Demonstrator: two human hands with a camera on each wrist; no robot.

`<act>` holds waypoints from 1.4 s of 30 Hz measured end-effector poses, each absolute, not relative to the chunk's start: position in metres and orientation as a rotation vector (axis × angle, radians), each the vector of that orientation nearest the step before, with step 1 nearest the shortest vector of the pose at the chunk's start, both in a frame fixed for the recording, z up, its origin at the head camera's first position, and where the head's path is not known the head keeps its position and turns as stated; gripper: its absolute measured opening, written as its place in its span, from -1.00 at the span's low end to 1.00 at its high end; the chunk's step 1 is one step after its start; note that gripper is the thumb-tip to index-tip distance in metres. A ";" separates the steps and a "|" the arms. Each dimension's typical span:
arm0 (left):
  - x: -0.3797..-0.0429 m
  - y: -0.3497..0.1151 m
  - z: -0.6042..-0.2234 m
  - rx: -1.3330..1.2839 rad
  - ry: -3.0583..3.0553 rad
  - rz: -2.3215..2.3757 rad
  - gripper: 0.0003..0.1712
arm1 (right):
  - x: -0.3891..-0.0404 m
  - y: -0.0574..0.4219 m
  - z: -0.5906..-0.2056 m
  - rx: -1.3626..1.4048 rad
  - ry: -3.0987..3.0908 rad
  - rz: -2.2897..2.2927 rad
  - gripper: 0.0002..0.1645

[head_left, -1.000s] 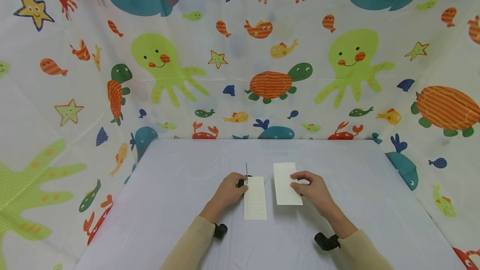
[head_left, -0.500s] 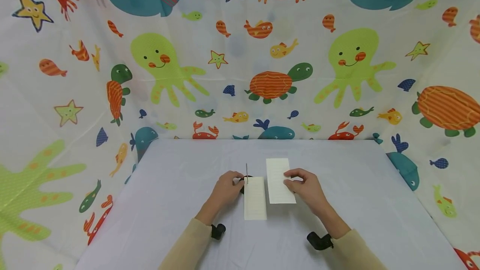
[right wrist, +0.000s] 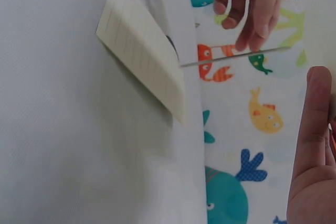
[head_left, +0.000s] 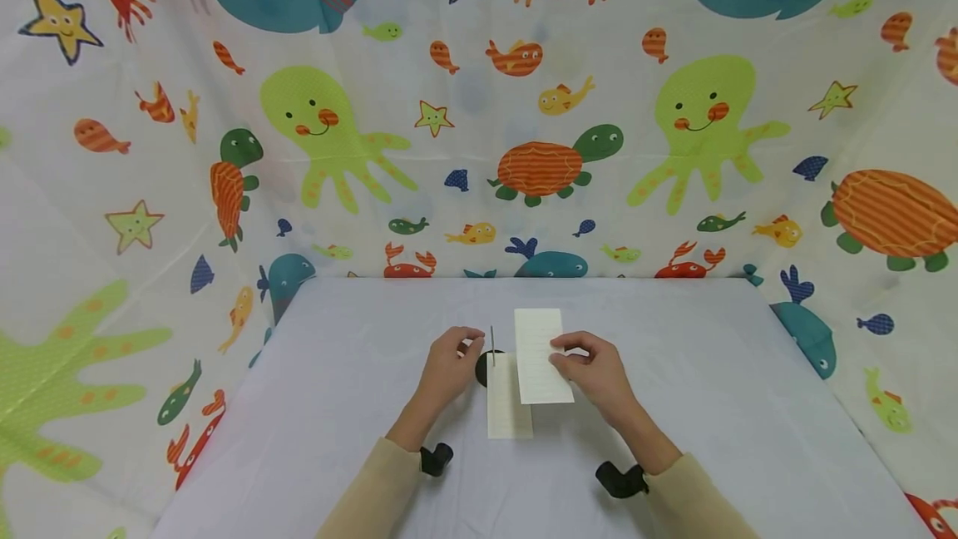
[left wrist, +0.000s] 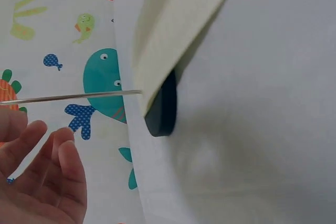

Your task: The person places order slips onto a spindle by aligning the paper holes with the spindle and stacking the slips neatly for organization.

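Observation:
A bill spike stands on the table, with a thin upright metal rod (head_left: 492, 338) and a round black base (head_left: 481, 369). One lined cream paper slip (head_left: 509, 418) is stuck on the rod near its top edge and slants down to the cloth. My right hand (head_left: 599, 377) pinches a second lined slip (head_left: 535, 356) by its right edge, raised and partly covering the first. Left of the rod, my left hand (head_left: 447, 368) hovers with fingers loosely bent and nothing in them; the left wrist view shows these fingers (left wrist: 44, 156) apart from the rod.
White cloth covers the table (head_left: 337, 339). Behind and at both sides hangs a curtain (head_left: 479, 215) printed with sea animals. Black wrist cameras, the left one (head_left: 437, 460) and the right one (head_left: 623, 481), sit at the cuffs of beige sleeves (head_left: 370, 489).
My right hand has carried its slip leftward and slightly up, so it now overlaps the stuck slip. My left hand has come off the spike's base and risen beside the rod.

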State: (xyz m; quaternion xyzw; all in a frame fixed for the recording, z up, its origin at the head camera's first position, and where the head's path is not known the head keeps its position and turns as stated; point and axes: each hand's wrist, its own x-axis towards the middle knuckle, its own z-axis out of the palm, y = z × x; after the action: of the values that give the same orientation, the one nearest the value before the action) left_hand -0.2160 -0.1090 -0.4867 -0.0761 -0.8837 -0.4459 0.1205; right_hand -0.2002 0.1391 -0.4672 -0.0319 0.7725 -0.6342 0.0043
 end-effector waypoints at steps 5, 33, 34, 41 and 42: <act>-0.217 -0.107 -0.477 -0.199 -2.494 -1.377 -0.77 | -0.200 0.130 -0.464 -0.102 2.408 -2.009 -0.75; -0.233 -0.093 -0.450 -0.023 -2.425 -1.633 -0.71 | -0.205 0.100 -0.460 -0.167 2.381 -1.995 -0.80; -0.233 -0.093 -0.450 -0.013 -2.421 -1.643 -0.72 | -0.205 0.099 -0.461 -0.162 2.383 -1.990 -0.80; -0.235 -0.095 -0.455 0.039 -2.418 -1.685 -0.76 | -0.204 0.098 -0.463 -0.154 2.385 -1.968 -0.82; -0.235 -0.095 -0.457 0.046 -2.422 -1.686 -0.76 | -0.204 0.098 -0.463 -0.155 2.382 -1.968 -0.82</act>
State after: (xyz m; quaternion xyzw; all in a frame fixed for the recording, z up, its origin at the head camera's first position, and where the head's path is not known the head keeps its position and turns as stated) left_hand -0.2352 -0.0953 -0.4567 0.0156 -0.8170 -0.5685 0.0949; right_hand -0.2036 0.0980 -0.4632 -0.0500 0.7698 -0.6358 0.0240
